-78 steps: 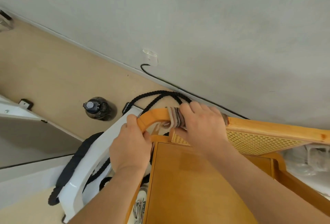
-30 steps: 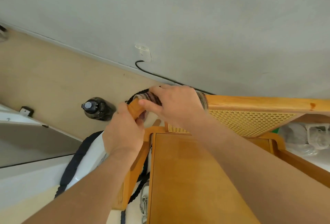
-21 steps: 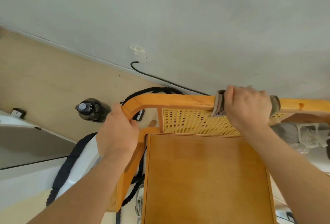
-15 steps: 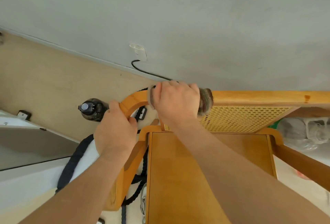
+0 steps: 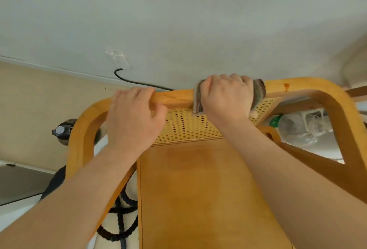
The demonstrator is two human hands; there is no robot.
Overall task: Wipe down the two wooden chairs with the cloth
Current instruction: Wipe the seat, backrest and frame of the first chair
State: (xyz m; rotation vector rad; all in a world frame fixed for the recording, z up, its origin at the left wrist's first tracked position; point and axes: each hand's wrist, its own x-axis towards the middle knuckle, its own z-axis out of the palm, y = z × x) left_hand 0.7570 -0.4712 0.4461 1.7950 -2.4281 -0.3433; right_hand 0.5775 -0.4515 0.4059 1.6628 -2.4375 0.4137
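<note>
A grey wall (image 5: 198, 20) fills the top, just behind the chair (image 5: 198, 199): smooth honey-coloured wood, flat seat, rounded corners, a perforated cane panel (image 5: 184, 127) under the top rail. The right hand (image 5: 226, 97) has its grip clamped on a striped, fuzzy cloth (image 5: 258, 92) wrapped over the rail's middle. The left hand (image 5: 135, 117) curls over bare rail beside it. A dark bottle (image 5: 62, 131) stands on the floor at left.

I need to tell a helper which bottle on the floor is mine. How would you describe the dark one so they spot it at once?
Find the wooden chair by the grey wall. Just outside its curved left post, on the beige floor, stands the dark bottle. Unlike the clear plastic bottles behind the chair's right side, it is nearly black with a grey cap.
</note>
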